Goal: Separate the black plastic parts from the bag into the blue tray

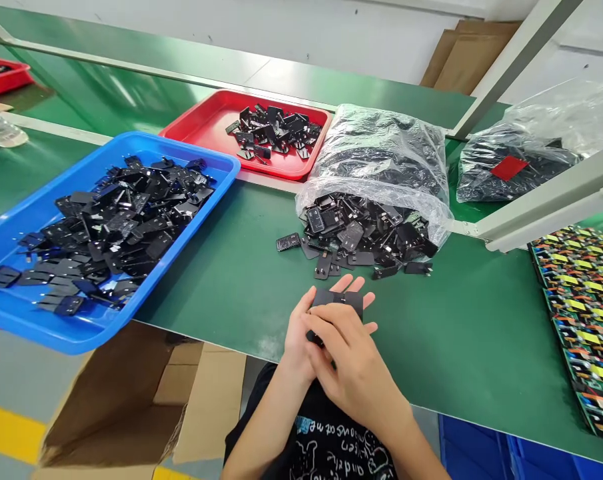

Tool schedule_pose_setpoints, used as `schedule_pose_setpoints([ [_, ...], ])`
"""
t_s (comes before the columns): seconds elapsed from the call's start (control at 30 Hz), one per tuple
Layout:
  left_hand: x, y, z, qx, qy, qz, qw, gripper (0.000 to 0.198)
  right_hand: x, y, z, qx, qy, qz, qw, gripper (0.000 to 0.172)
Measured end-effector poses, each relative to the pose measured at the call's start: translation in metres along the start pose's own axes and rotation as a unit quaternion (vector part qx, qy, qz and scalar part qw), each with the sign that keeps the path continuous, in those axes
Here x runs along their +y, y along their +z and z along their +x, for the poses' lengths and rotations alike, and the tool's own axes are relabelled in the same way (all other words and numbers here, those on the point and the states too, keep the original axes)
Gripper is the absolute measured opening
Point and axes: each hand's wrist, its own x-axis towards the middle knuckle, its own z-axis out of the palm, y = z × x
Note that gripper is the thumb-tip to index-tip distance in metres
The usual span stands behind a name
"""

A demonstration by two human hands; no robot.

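Observation:
My left hand (297,340) is palm up near the table's front edge, its fingers stretched out under flat black plastic plug pieces (354,300) that lie across the palm. Over them comes my right hand (348,350), fingers bent and closed on a small black piece (313,337) at the left palm; the right hand hides most of it. Just beyond my fingertips, a heap of similar black pieces (354,233), some with metal prongs, spills out of a clear plastic bag (381,143).
A blue tray (178,257) full of black pieces stands at the left, overhanging the edge. Behind it sits a red tray (196,127) with more. At the right are a metal post (556,200), another bag (481,180) and circuit boards (581,320). A cardboard box (116,400) stands below.

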Motion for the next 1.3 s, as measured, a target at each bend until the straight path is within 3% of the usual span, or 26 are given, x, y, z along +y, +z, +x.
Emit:
schedule_pose_setpoints([
  [0.1, 0.006, -0.003, 0.0, -0.044, -0.001, -0.044, 0.998, 0.05, 0.013, -0.024, -0.01, 0.086, 0.02, 0.034, 0.995, 0.028],
  [0.2, 0.012, -0.007, -0.002, -0.079, 0.013, -0.066, 0.995, 0.052, 0.048, -0.049, -0.019, 0.168, 0.122, -0.086, 0.974, 0.025],
  [0.3, 0.016, -0.009, -0.005, -0.09, 0.032, -0.068, 0.993, 0.054, 0.09, -0.063, -0.028, 0.118, 0.229, -0.205, 0.944, 0.037],
  [0.43, 0.019, -0.01, -0.009, -0.101, 0.048, -0.07, 0.991, 0.056, 0.123, -0.061, -0.042, 0.027, 0.291, -0.22, 0.931, 0.042],
  [0.63, 0.019, -0.011, -0.01, -0.114, 0.07, -0.061, 0.989, 0.057, 0.122, -0.05, -0.057, 0.04, 0.283, -0.216, 0.934, 0.022],
  [0.77, 0.019, -0.012, -0.01, -0.121, 0.078, -0.056, 0.988, 0.057, 0.12, -0.05, -0.051, 0.116, 0.276, -0.24, 0.923, 0.03],
  [0.87, 0.019, -0.012, -0.01, -0.116, 0.081, -0.05, 0.989, 0.057, 0.122, -0.05, -0.045, 0.056, 0.233, -0.235, 0.942, 0.042],
  [0.93, 0.019, -0.012, -0.01, -0.11, 0.079, -0.046, 0.99, 0.056, 0.123, -0.048, -0.044, 0.032, 0.221, -0.229, 0.948, 0.04],
  [1.13, 0.018, -0.012, -0.009, -0.094, 0.074, -0.044, 0.992, 0.054, 0.124, -0.045, -0.047, 0.082, 0.258, -0.289, 0.918, 0.034],
  [1.3, 0.014, -0.013, -0.005, -0.082, 0.057, -0.059, 0.993, 0.054, 0.127, -0.045, -0.043, 0.044, 0.243, -0.288, 0.925, 0.039],
])
